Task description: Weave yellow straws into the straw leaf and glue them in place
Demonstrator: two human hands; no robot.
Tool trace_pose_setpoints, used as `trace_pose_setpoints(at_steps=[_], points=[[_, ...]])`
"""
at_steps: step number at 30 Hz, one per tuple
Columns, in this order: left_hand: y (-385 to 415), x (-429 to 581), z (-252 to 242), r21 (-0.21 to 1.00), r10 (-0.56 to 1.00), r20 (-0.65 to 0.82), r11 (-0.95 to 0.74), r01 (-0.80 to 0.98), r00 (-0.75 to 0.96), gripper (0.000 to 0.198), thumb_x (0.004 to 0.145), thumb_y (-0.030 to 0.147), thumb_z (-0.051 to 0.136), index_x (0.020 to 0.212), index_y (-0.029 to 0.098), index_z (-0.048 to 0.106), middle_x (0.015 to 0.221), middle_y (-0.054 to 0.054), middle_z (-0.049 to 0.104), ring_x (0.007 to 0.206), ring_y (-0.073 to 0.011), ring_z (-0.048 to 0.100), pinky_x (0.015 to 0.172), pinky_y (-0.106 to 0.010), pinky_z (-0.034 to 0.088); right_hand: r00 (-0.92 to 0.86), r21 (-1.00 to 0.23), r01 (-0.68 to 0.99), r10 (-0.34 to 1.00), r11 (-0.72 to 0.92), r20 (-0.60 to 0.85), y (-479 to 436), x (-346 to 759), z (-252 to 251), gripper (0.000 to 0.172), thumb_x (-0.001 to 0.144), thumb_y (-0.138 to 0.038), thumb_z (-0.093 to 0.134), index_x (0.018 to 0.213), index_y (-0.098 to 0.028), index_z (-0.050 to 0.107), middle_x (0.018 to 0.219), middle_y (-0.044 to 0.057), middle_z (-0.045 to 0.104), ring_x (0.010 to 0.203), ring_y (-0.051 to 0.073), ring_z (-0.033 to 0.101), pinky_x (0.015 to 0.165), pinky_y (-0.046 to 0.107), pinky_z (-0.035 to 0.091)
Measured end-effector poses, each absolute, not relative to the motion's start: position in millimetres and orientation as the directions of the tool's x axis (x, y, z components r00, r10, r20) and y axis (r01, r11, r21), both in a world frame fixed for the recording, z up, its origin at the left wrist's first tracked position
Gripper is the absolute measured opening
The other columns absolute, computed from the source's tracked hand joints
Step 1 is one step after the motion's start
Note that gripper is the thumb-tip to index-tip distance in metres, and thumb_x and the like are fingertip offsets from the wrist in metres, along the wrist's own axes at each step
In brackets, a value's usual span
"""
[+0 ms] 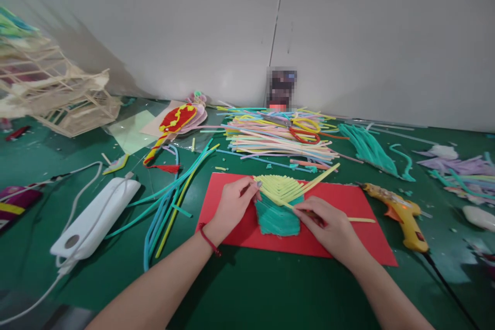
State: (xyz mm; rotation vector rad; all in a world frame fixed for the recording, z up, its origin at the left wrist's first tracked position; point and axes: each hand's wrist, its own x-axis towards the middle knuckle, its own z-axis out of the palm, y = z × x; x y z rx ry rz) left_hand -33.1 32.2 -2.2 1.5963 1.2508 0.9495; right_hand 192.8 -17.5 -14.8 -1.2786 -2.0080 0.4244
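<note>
A red sheet lies before me on the green table. On it is a patch of teal strips, topped by light yellow pipe cleaners laid in a V pattern. My left hand pinches the upper left end of a yellow pipe cleaner slanting across the patch. Its lower right end is between the fingers of my right hand. Another yellow pipe cleaner sticks out past the patch at the upper right. A further yellow piece shows beyond my right hand.
A yellow glue gun lies right of the sheet, its cord trailing forward. Behind are heaped pastel pipe cleaners with orange-and-yellow-handled scissors. At left are a white power bank, loose blue-green pipe cleaners and a wooden stick frame.
</note>
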Motion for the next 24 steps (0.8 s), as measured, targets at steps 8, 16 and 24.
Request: trace_pose_setpoints(at_steps=[8,16,24], points=[[30,-35,-1,0.887,0.981,0.082,-0.152,0.436,0.176,0.039,0.090,0.039,0.047,0.056,0.021,0.044,0.054,0.004,0.049,0.055,-0.0132,0.049,0.055,-0.024,0.034,-0.375,-0.589,0.657,0.882,0.471,0.286,-20,197,-8,0.011,0.091,-0.025,0.054,0.088,-0.023,0.064,0.080,0.001,0.068,0.073,0.013,0.064,0.064,0.022,0.050],[35,-38,-5,0.870,0.995,0.060,-0.090,0.484,0.077,0.018,0.092,0.035,0.045,0.084,0.021,0.052,0.080,-0.001,0.063,0.076,-0.0174,0.061,0.068,-0.028,0.044,-0.372,-0.630,0.657,0.905,0.415,0.208,-23,188,-11,0.012,0.091,-0.024,0.051,0.083,-0.022,0.061,0.076,0.001,0.064,0.067,0.012,0.061,0.058,0.022,0.047],[38,-40,-14,0.876,0.998,0.064,-0.055,0.479,-0.004,0.017,0.093,0.019,0.039,0.104,0.020,0.052,0.092,-0.004,0.065,0.088,-0.0184,0.063,0.082,-0.034,0.049,-0.325,-0.655,0.691,0.941,0.306,0.097,-23,184,-16,0.015,0.091,-0.028,0.049,0.083,-0.023,0.061,0.076,0.001,0.064,0.066,0.012,0.061,0.058,0.022,0.047]])
